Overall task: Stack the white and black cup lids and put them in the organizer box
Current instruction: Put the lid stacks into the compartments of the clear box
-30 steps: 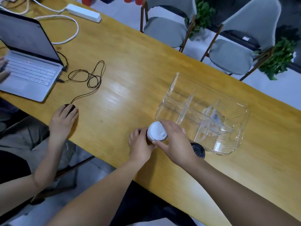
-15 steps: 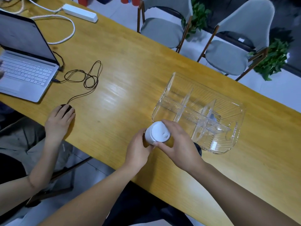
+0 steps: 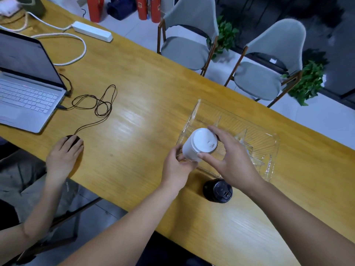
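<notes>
Compared with a second ago, the white lid stack [image 3: 199, 145] has been lifted off the table edge and is now held tilted in front of the near-left corner of the organizer box [image 3: 272, 150], at the centre of the frame. The black lid stack [image 3: 217, 190], earlier half hidden behind the right wrist, is now fully exposed on the table below the box, just beside its near wall.

At the far left, a silver laptop [image 3: 25, 98] with a matte keyboard is seen open on the glossy yellow wooden table [image 3: 134, 116]. A thin dark cable [image 3: 99, 104] is looped beside it and leads to a dark mouse [image 3: 74, 140], which is covered by another person's hand [image 3: 63, 158] at lower left. A white rectangular power strip [image 3: 93, 31] lies at upper left.

The left hand [image 3: 177, 167] is curled round the lower end of the white stack, a smooth cylinder of nested plastic lids. The right hand [image 3: 230, 158] pinches the stack's round top between thumb and fingers. The organizer box is clear ribbed plastic with upright dividers. The black stack is a short glossy cylinder with a sip opening moulded in its top.

Two grey upholstered chairs [image 3: 188, 48] are seen across the upper right, with green plants [image 3: 309, 83] behind.
</notes>
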The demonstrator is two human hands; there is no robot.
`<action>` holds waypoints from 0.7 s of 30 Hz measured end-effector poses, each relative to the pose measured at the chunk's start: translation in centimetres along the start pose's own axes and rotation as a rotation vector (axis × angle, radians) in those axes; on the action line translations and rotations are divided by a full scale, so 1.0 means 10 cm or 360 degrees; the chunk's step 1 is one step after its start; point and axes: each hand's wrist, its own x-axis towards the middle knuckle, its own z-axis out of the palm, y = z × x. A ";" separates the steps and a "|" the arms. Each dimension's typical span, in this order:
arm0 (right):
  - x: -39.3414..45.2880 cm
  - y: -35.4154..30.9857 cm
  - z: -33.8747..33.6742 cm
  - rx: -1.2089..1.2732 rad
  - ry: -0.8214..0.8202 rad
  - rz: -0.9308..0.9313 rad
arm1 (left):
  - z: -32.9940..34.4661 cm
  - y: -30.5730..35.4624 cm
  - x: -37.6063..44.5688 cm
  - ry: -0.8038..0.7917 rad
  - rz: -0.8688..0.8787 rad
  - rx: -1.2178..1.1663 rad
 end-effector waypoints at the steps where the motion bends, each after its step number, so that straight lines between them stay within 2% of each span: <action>1: 0.05 0.02 -0.01 0.0000 -0.0007 -0.0008 | 0.04 0.01 0.01 -0.0037 -0.0003 -0.0045; 8: 0.25 0.18 0.07 0.0058 -0.0024 0.0039 | 0.14 0.12 0.11 -0.0247 -0.0024 0.0029; 14: 0.32 0.41 0.25 0.0087 -0.0069 0.0098 | 0.19 0.17 0.27 -0.0193 -0.0180 0.0151; 21: 0.37 0.51 0.39 0.0077 0.0006 0.0185 | 0.25 0.33 0.45 -0.0186 -0.0237 0.0516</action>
